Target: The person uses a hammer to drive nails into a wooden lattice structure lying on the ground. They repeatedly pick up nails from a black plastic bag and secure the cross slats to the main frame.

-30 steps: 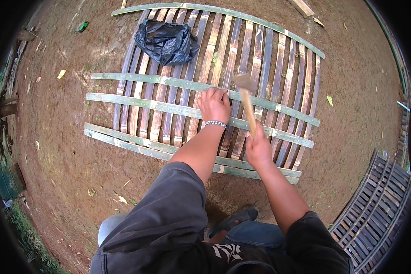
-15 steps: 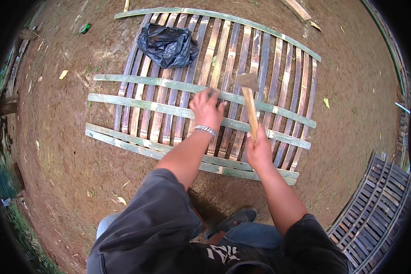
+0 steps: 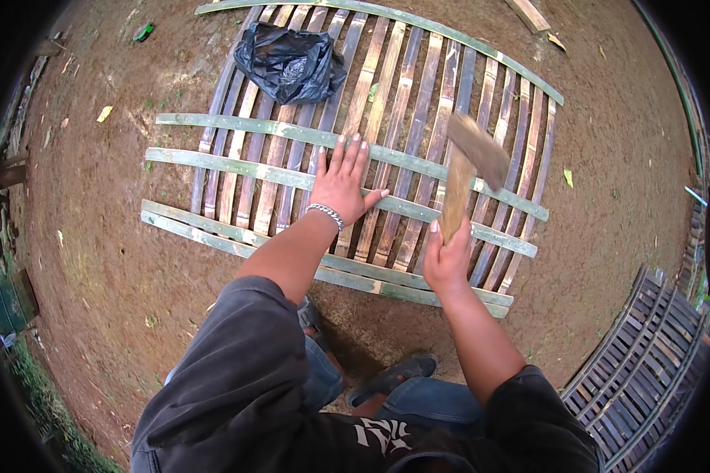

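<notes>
My left hand [image 3: 342, 186], a chain bracelet at its wrist, lies flat with fingers spread across two green bamboo strips [image 3: 254, 171] of a slatted panel. Under those crosswise strips run the dark and pale bamboo slats [image 3: 410, 87], spaced with gaps. The wooden handle of a hammer [image 3: 457, 185] is wrapped in my right hand [image 3: 448, 264]. Its blocky, dark brown head is raised over the right half of the panel, slightly blurred. A crumpled black plastic bag [image 3: 288, 65] rests on the slats at the far left.
Brown bare soil [image 3: 95, 236] surrounds the panel. At the lower right lies another dark slatted panel [image 3: 647, 355]. A wooden beam [image 3: 528, 14] is at the far right, and a small green object [image 3: 144, 31] lies far left. My sandalled foot [image 3: 394, 378] is close to the panel's near edge.
My left hand has gone from curled and blurred to flat on the strips, slightly left. The hammer head has shifted right and turned. The whole view has moved a little.
</notes>
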{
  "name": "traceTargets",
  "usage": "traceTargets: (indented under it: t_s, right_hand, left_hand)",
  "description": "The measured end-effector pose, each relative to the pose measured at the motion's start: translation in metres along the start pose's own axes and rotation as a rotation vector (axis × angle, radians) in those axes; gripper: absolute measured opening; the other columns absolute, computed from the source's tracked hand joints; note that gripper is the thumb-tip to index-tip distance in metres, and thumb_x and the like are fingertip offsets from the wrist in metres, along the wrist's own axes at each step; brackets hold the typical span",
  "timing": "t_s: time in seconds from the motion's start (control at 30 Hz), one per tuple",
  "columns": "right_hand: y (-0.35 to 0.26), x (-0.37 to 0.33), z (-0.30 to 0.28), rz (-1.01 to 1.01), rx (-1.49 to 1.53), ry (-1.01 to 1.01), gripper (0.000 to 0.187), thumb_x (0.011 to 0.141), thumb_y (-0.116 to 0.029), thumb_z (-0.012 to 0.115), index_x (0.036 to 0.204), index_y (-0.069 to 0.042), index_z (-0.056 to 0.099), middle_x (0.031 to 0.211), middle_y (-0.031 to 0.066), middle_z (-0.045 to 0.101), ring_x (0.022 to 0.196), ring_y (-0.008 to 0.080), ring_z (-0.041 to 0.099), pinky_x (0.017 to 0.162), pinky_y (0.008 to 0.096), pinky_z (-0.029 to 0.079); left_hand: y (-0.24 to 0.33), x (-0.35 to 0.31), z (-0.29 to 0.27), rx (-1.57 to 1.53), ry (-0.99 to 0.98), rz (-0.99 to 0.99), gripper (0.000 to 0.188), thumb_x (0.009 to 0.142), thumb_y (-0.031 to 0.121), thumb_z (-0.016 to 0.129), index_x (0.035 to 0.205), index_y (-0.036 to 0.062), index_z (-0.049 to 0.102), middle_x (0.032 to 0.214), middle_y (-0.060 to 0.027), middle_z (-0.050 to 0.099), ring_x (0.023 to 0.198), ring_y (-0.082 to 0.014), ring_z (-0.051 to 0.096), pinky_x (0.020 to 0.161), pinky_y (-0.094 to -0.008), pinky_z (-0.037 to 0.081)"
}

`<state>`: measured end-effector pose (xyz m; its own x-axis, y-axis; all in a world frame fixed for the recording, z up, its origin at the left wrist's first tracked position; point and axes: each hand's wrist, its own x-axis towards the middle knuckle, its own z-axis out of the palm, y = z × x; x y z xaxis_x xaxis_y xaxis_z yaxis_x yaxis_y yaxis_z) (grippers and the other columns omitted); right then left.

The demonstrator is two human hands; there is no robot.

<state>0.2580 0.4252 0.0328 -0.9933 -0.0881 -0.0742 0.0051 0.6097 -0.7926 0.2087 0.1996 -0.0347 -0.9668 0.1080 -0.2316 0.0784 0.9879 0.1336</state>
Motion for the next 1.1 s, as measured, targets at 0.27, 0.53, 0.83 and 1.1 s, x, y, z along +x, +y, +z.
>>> traceTargets:
  t_s: [0.27, 0.53, 0.83, 1.1]
  right_hand:
    - [0.005, 0.009, -0.001, 0.163, -0.069, -0.070, 0.055, 0.100, -0.012, 0.057, 0.148, 0.006, 0.036, 0.121, 0.0332, 0.063, 0.111, 0.0487, 0.065, 0.094, 0.0493, 0.052]
    - [0.031, -0.001, 0.013, 0.140, -0.226, -0.205, 0.055, 0.099, -0.013, 0.056, 0.148, 0.000, 0.037, 0.121, 0.0322, 0.062, 0.112, 0.0501, 0.063, 0.093, 0.0520, 0.052]
    - [0.013, 0.001, 0.010, -0.092, -0.021, 0.078, 0.052, 0.099, -0.011, 0.058, 0.147, -0.001, 0.040, 0.114, 0.0293, 0.066, 0.103, 0.0472, 0.066, 0.089, 0.0498, 0.054]
    - [0.053, -0.033, 0.002, 0.265, -0.174, -0.137, 0.053, 0.099, -0.012, 0.057, 0.149, -0.010, 0.040, 0.119, 0.0321, 0.065, 0.110, 0.0522, 0.062, 0.091, 0.0560, 0.052]
  left_hand:
    - [0.000, 0.002, 0.002, -0.009, 0.024, 0.000, 0.100, 0.094, 0.073, 0.047, 0.163, 0.0059, 0.020, 0.171, -0.0133, 0.017, 0.159, -0.0327, 0.010, 0.126, -0.0556, 0.012]
    - [0.002, 0.004, 0.004, -0.021, 0.006, 0.017, 0.100, 0.094, 0.073, 0.046, 0.163, 0.0057, 0.021, 0.171, -0.0137, 0.017, 0.159, -0.0329, 0.010, 0.126, -0.0556, 0.012]
    - [0.003, 0.002, -0.001, -0.032, 0.013, 0.014, 0.099, 0.094, 0.073, 0.046, 0.163, 0.0056, 0.021, 0.170, -0.0130, 0.019, 0.158, -0.0325, 0.011, 0.127, -0.0552, 0.011]
    - [0.000, 0.003, 0.000, -0.044, 0.047, 0.011, 0.100, 0.094, 0.074, 0.047, 0.162, 0.0054, 0.023, 0.170, -0.0134, 0.019, 0.159, -0.0327, 0.009, 0.126, -0.0564, 0.011]
